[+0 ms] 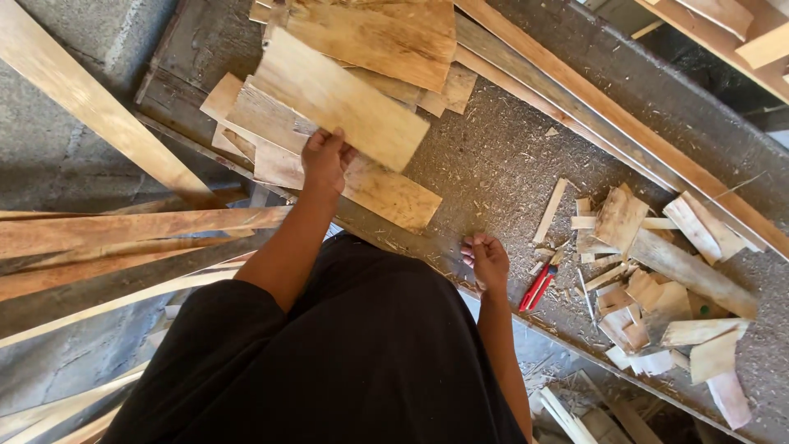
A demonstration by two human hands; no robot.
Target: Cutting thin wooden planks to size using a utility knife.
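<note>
Left hand point(325, 159): closed on the near edge of a pale wooden board point(341, 99), held over the stack of boards point(386, 193) at upper centre.
Right hand point(486, 260): fingers curled, nothing held, rested on the table point(493, 156) edge at centre.
Step in hand: one board is judged to be picked from the stack.
Next move: a clear lift is called for, with support from the free hand.
Surroundings: red-handled pliers point(536, 288) and offcuts point(657, 279) lie at right.

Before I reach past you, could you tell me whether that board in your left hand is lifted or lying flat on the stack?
Lifted: the left hand grips the board above the stack.
</note>
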